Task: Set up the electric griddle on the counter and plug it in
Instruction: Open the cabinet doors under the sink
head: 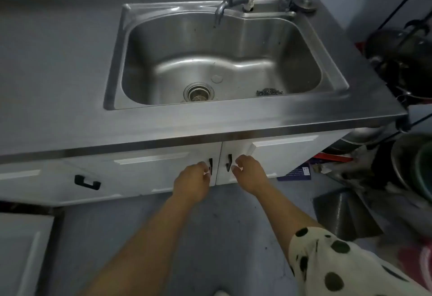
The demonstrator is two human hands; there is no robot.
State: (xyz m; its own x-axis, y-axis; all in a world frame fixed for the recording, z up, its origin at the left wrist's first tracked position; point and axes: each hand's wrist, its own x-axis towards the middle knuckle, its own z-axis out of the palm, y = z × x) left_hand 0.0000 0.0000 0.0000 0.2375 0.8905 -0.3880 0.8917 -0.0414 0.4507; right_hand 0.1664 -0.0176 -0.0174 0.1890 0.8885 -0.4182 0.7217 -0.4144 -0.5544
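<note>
No electric griddle is in view. My left hand (pixel 194 179) reaches to the black handle (pixel 210 163) of the left white cabinet door (pixel 152 167) under the sink. Its curled fingertips are at the handle, and the grip is unclear. My right hand (pixel 250 172) is just right of the black handle (pixel 229 162) on the right door (pixel 285 153), fingers curled and slightly apart, holding nothing. Both doors look closed. The steel counter (pixel 58 73) stretches to the left of the sink.
A steel sink (pixel 233 106) with taps (pixel 222 8) holds a scouring pad (pixel 268 91). A rack with dark pans (pixel 402 55) and bowls stands at the right. Boxes and a metal sheet (pixel 346 214) lie on the floor right. Another door handle (pixel 87 182) is further left.
</note>
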